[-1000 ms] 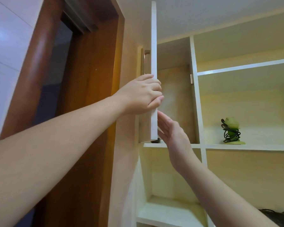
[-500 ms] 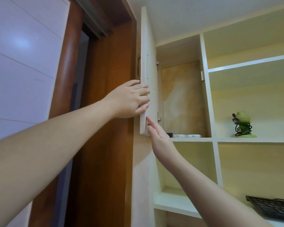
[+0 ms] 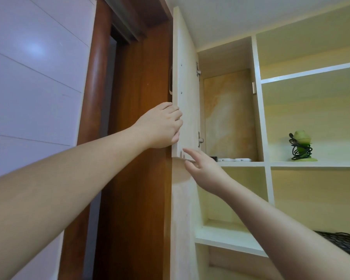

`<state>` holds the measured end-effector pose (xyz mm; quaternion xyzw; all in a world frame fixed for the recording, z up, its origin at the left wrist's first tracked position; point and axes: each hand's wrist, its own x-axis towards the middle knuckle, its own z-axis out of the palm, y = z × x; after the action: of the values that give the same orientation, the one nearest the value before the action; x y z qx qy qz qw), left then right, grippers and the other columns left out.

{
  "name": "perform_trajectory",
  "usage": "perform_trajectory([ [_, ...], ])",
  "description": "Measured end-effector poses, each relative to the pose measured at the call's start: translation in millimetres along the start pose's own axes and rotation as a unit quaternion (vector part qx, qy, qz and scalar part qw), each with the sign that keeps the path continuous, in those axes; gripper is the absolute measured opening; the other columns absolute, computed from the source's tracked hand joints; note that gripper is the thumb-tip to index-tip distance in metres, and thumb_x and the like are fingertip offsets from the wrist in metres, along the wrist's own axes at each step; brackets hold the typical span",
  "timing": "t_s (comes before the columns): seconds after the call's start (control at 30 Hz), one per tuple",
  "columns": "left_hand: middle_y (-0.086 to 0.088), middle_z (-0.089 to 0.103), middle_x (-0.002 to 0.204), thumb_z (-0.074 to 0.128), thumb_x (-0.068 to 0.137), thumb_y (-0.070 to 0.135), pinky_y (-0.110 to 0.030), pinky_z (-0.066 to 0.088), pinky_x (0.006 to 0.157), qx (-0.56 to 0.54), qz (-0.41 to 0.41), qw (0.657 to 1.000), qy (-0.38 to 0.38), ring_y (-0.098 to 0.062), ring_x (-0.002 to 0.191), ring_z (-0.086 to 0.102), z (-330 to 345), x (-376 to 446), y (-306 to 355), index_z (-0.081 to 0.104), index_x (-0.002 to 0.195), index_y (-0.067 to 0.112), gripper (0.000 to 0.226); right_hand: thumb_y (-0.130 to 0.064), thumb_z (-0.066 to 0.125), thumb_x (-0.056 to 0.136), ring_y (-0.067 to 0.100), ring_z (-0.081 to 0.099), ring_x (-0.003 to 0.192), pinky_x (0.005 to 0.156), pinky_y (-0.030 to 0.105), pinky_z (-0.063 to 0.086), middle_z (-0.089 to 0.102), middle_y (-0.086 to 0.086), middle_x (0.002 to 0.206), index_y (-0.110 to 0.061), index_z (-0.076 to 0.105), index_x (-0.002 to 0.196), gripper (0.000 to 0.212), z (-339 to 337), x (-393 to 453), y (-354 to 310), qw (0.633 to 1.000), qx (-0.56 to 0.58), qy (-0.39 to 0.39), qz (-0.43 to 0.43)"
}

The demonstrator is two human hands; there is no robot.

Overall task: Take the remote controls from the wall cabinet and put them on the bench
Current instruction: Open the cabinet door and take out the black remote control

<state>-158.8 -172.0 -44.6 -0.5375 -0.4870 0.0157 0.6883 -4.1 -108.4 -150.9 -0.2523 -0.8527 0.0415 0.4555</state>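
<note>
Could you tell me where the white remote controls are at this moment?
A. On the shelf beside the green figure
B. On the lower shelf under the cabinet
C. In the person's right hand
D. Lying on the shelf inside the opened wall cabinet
D: the white remote controls lie flat on the shelf inside the compartment behind the open cabinet door; the right hand holds nothing.

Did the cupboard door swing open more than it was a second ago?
Yes. The cupboard door has swung further left, away from the white divider, so the remotes on the shelf now show. The left hand grips its edge.
</note>
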Motion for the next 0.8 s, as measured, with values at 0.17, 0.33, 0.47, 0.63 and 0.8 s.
perform_trajectory([
  [0.17, -0.012, 0.060, 0.119, 0.021, 0.100, 0.050, -0.041, 0.041, 0.099, -0.005, 0.064, 0.997, -0.032, -0.028, 0.112, 0.054, -9.2, 18.0, 42.5, 0.059, 0.122, 0.012, 0.059, -0.026, 0.038, 0.099, 0.015, 0.030, 0.139, 0.111, 0.029, 0.025, 0.034, -0.004, 0.152, -0.021, 0.035, 0.147, 0.048, -39.5, -14.5, 29.7, 0.979, -0.203, -0.010, 0.029],
  [0.33, -0.013, 0.055, 0.131, 0.025, 0.098, 0.051, -0.042, 0.043, 0.098, -0.088, 0.057, 0.994, -0.027, -0.029, 0.117, 0.053, -0.5, 32.0, 88.8, 0.052, 0.129, 0.014, 0.055, -0.025, 0.038, 0.098, 0.017, 0.028, 0.141, 0.112, 0.033, 0.028, 0.032, -0.003, 0.154, -0.023, 0.028, 0.149, 0.052, -70.6, -24.9, 55.6, 0.958, -0.283, -0.003, 0.052],
  [0.47, -0.010, 0.054, 0.131, 0.029, 0.098, 0.050, -0.041, 0.046, 0.095, -0.153, 0.037, 0.986, -0.048, -0.026, 0.118, 0.052, 7.6, 47.5, 109.6, 0.050, 0.131, 0.017, 0.051, -0.013, 0.038, 0.094, 0.016, 0.026, 0.141, 0.112, 0.032, 0.027, 0.029, -0.004, 0.154, -0.024, 0.026, 0.150, 0.058, -85.6, -22.2, 74.8, 0.960, -0.274, -0.010, 0.060],
  [0.63, -0.008, 0.053, 0.129, 0.030, 0.096, 0.049, -0.040, 0.045, 0.092, -0.286, -0.067, 0.947, -0.132, -0.027, 0.118, 0.052, 20.3, 73.9, 134.1, 0.046, 0.133, 0.019, 0.051, -0.008, 0.038, 0.092, 0.014, 0.027, 0.141, 0.109, 0.028, 0.027, 0.029, -0.006, 0.154, -0.024, 0.027, 0.149, 0.060, -94.2, -12.9, 101.8, 0.966, -0.254, -0.006, 0.054],
  [0.8, -0.006, 0.055, 0.122, 0.035, 0.094, 0.048, -0.041, 0.046, 0.091, -0.369, -0.107, 0.904, -0.188, -0.026, 0.112, 0.054, 41.0, 91.8, 149.6, 0.050, 0.128, 0.019, 0.047, -0.013, 0.039, 0.094, 0.013, 0.027, 0.141, 0.109, 0.028, 0.028, 0.028, -0.006, 0.155, -0.023, 0.027, 0.149, 0.057, -97.8, -0.1, 124.0, 0.970, -0.240, -0.009, 0.048],
])
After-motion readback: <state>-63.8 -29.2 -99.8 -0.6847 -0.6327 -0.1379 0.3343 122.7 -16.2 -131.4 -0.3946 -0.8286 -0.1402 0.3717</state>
